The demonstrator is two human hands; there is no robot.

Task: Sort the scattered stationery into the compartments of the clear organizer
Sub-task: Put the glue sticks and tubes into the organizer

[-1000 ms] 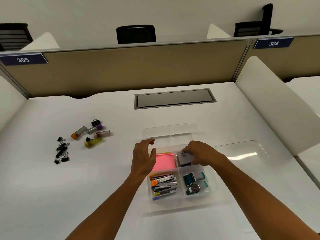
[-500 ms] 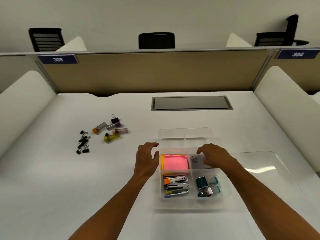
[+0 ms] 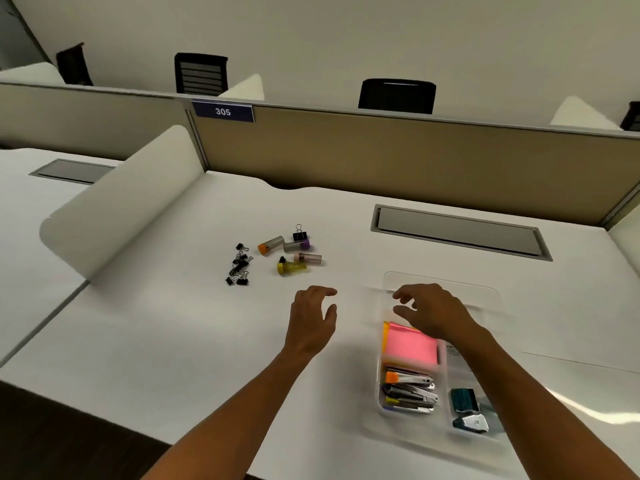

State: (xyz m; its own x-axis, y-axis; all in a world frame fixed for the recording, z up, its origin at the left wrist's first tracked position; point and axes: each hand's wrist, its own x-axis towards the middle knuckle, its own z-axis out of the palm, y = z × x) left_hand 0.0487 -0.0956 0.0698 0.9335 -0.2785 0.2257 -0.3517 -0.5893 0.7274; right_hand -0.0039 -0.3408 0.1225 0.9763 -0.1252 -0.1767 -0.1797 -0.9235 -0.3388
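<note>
The clear organizer (image 3: 491, 296) lies on the white desk at the lower right. It holds pink sticky notes (image 3: 412, 344), several staplers (image 3: 410, 393), teal tape dispensers (image 3: 467, 408) and a white box (image 3: 452, 351). My right hand (image 3: 427, 311) hovers over the organizer's far half, fingers relaxed, holding nothing. My left hand (image 3: 313, 318) hovers over bare desk left of the organizer, fingers spread and empty. Farther left lie several small capped tubes (image 3: 291, 254) and a cluster of black binder clips (image 3: 239, 265); one larger binder clip (image 3: 299, 233) sits beside the tubes.
A grey cable hatch (image 3: 459, 232) is set into the desk behind the organizer. A tan partition (image 3: 381, 150) with a "305" label runs along the back, a curved white divider (image 3: 117, 202) stands at the left, and black chairs stand beyond.
My right hand has let go of the white box in the organizer and lifted away toward the left. The view has swung left, bringing the tubes and clips nearer the centre.
</note>
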